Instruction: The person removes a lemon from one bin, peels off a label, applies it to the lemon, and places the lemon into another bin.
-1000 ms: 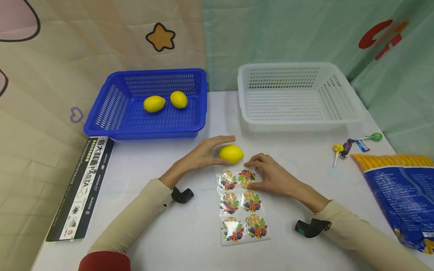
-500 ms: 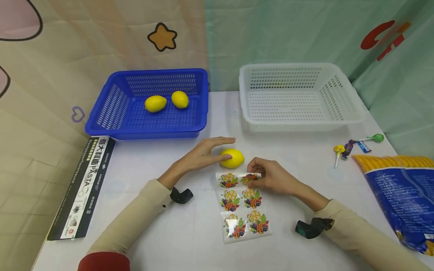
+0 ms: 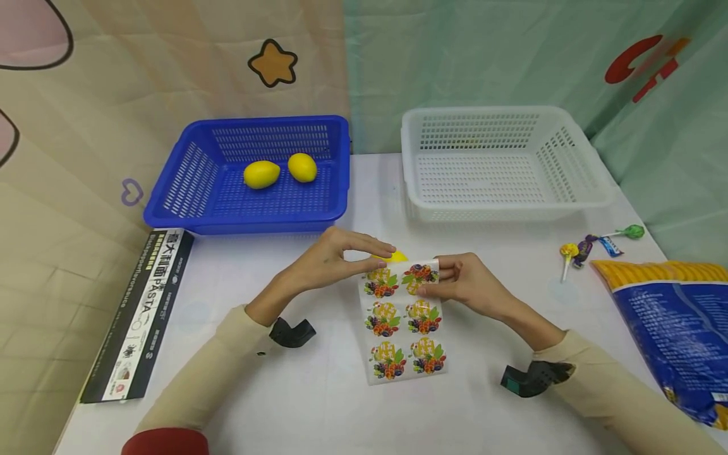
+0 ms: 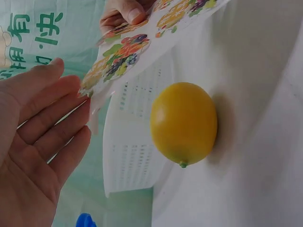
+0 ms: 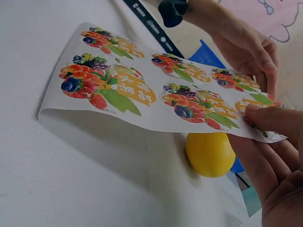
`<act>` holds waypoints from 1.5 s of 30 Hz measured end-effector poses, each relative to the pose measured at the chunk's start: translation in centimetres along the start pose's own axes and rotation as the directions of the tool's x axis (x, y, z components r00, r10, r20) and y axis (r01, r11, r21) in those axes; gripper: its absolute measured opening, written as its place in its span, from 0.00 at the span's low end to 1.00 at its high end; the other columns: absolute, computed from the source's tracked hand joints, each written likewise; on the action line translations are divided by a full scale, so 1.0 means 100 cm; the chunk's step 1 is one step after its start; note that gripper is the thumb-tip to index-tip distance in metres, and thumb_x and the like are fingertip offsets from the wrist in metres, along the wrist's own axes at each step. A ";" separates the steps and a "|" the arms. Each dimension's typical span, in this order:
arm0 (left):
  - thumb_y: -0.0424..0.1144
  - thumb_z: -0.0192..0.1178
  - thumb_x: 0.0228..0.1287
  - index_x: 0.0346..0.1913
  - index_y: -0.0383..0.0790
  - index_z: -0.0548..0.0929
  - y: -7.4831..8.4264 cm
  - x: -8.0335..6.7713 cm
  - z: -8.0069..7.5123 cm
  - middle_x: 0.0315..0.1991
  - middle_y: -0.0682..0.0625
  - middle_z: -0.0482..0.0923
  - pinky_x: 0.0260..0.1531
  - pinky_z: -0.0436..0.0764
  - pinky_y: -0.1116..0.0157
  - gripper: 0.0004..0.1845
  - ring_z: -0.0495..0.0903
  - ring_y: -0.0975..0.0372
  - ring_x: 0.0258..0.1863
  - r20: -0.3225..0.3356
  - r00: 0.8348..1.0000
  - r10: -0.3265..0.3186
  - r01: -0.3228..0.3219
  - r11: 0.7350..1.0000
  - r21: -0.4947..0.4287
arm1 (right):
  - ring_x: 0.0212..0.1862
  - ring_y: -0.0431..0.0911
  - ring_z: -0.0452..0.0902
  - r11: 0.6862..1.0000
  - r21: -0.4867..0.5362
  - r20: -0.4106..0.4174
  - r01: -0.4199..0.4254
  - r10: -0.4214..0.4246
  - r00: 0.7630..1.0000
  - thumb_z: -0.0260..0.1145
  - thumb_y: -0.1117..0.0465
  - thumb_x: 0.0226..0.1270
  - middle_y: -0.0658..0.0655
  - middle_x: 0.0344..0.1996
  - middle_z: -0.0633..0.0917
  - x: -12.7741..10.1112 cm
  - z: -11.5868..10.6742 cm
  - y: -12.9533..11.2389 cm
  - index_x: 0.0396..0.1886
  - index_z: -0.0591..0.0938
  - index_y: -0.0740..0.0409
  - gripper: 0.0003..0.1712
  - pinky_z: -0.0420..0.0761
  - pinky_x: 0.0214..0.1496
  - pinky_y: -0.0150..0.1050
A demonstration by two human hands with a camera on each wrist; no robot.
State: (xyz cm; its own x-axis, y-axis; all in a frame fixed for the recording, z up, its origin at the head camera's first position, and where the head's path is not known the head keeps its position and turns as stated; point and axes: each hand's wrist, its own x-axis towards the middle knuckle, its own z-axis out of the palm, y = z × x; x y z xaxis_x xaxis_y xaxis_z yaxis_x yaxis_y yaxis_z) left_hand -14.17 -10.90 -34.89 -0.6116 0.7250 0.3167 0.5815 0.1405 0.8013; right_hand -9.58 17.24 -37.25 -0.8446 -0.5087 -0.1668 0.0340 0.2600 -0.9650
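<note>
My right hand [image 3: 472, 287] pinches the upper right corner of a sheet of fruit stickers [image 3: 402, 319], thumb on the printed face and fingers behind. The sheet's upper end is lifted off the table and its lower end slopes down toward the person. At its upper left corner is my left hand [image 3: 327, 262], fingers extended and thumb apart from them, fingertips right at the sheet's edge in the left wrist view. A yellow lemon [image 4: 183, 124] lies on the table behind the raised sheet, mostly covered by it in the head view.
A blue basket [image 3: 250, 224] with two lemons [image 3: 261, 174] stands at the back left, a white basket [image 3: 506, 206] at the back right. A black pasta box [image 3: 136, 316] lies left. Lollipops and sweets [image 3: 582, 249] and a blue and yellow bag [image 3: 671, 335] lie right.
My right hand has taken hold of the sticker sheet and raised its far end, which now hides most of the lemon. My left hand has left the lemon for the sheet's left corner.
</note>
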 end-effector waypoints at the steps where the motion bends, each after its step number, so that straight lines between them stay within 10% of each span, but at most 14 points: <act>1: 0.32 0.66 0.64 0.47 0.35 0.88 0.001 0.000 0.000 0.50 0.48 0.85 0.54 0.80 0.63 0.10 0.82 0.61 0.53 0.007 1.000 0.015 -0.015 1.000 -0.008 | 0.38 0.54 0.87 1.000 0.007 -0.008 0.005 -0.005 1.000 0.74 0.61 0.60 0.59 0.38 0.89 -0.001 0.000 -0.001 0.52 0.82 0.66 0.22 0.87 0.41 0.42; 22: 0.26 0.68 0.59 0.39 0.35 0.89 0.005 0.000 0.008 0.43 0.47 0.87 0.43 0.85 0.62 0.07 0.85 0.62 0.46 -0.019 0.997 0.069 -0.069 0.998 -0.002 | 0.35 0.52 0.87 0.996 0.027 -0.053 -0.081 0.082 0.995 0.74 0.60 0.61 0.60 0.38 0.89 -0.004 0.001 0.007 0.55 0.80 0.68 0.26 0.87 0.33 0.46; 34: 0.28 0.67 0.61 0.40 0.34 0.90 0.007 -0.001 0.005 0.38 0.49 0.88 0.42 0.85 0.64 0.06 0.86 0.63 0.40 -0.066 0.998 0.005 -0.009 0.998 -0.061 | 0.37 0.57 0.87 0.974 0.125 0.129 -0.189 0.172 0.976 0.73 0.61 0.61 0.62 0.42 0.88 -0.011 0.013 0.027 0.57 0.77 0.66 0.26 0.87 0.35 0.47; 39: 0.28 0.68 0.60 0.40 0.35 0.90 0.006 -0.001 0.005 0.38 0.48 0.88 0.43 0.85 0.65 0.06 0.86 0.62 0.40 -0.082 0.997 -0.009 0.004 0.998 -0.059 | 0.24 0.50 0.84 0.981 -0.136 0.095 -0.138 0.151 0.984 0.74 0.53 0.61 0.56 0.27 0.87 -0.015 0.016 0.027 0.46 0.79 0.65 0.22 0.84 0.26 0.40; 45: 0.28 0.68 0.60 0.40 0.34 0.90 0.005 -0.001 0.004 0.38 0.48 0.88 0.42 0.85 0.65 0.06 0.87 0.62 0.39 -0.085 0.996 -0.018 0.013 0.998 -0.058 | 0.12 0.45 0.74 0.864 -0.464 -0.163 -0.194 0.132 0.978 0.69 0.42 0.63 0.51 0.14 0.80 -0.018 -0.004 0.022 0.45 0.82 0.63 0.27 0.76 0.15 0.40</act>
State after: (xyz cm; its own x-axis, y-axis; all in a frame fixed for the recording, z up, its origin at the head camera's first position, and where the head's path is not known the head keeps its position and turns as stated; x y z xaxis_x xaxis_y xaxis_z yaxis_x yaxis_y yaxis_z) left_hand -13.59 -10.63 -34.79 -0.6657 0.6620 0.3444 0.5413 0.1107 0.8335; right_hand -8.16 19.07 -38.93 -0.9086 -0.3289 -0.2575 -0.0543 0.7043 -0.7079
